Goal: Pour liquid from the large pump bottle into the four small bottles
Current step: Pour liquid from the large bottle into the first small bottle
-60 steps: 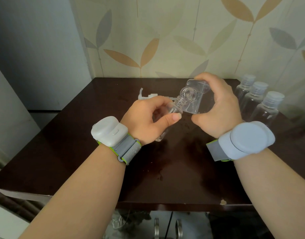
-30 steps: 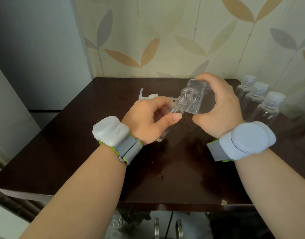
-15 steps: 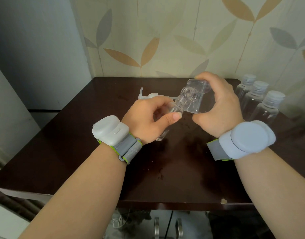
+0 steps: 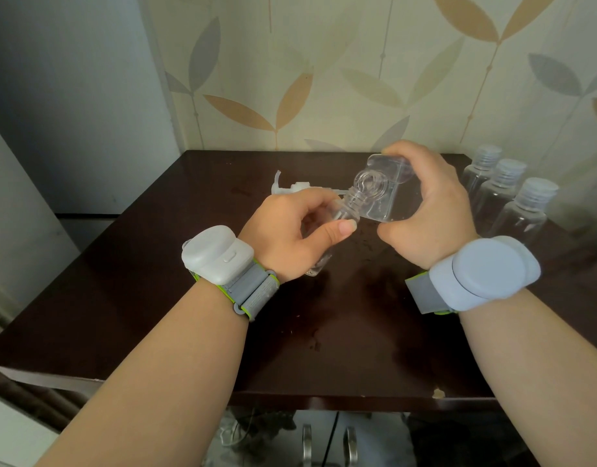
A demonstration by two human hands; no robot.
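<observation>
The person stands at a dark brown table (image 4: 155, 315) pushed against leaf-patterned wallpaper (image 4: 324, 79), both forearms reaching out over it. The left hand (image 4: 290, 234) has its grip clamped round a small clear bottle (image 4: 337, 214), fingers curled about the body and the thumb laid across the front just under the threaded neck. That bottle is uncapped and leans, its mouth pointing up and to the right, its base showing below the heel of the hand, raised off the table.

The right hand (image 4: 428, 214) grips the large clear bottle (image 4: 381, 190), fingers wrapped over the top and the thumb underneath. It is tipped on its side with its open round mouth turned toward the small bottle's mouth, the two necks touching or very nearly so. I cannot make out a stream of liquid between them.

Behind the left hand the white pump head (image 4: 290, 187) lies on the table, off its bottle. At the right edge, near the wall, three more small bottles (image 4: 506, 197) stand upright in a close row, each with a ribbed cap on. Small wet spots speckle the table beneath the hands. Each wrist carries a grey strapped device: a white boxy one (image 4: 216, 254) on the left, a round pale blue one (image 4: 482, 274) on the right.
</observation>
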